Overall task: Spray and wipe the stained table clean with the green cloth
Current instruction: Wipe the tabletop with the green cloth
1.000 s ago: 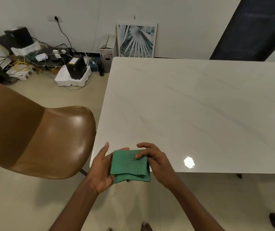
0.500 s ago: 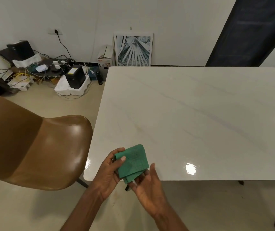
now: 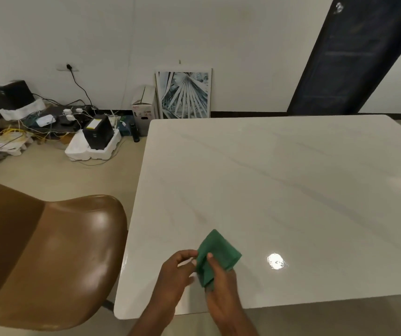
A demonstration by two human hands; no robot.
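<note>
Green cloth (image 3: 215,254) between 2 curled hands

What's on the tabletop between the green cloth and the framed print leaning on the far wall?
Nothing: in the head view the white table is bare from the green cloth, held in both hands, to its far edge. The framed print stands on the floor beyond.

Brown chair (image 3: 49,258) at left; framed print (image 3: 184,93) against wall; tangled cables (image 3: 36,122).

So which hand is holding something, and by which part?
The right hand grips the folded cloth at its lower end, thumb on top. The left hand touches its left edge.
</note>
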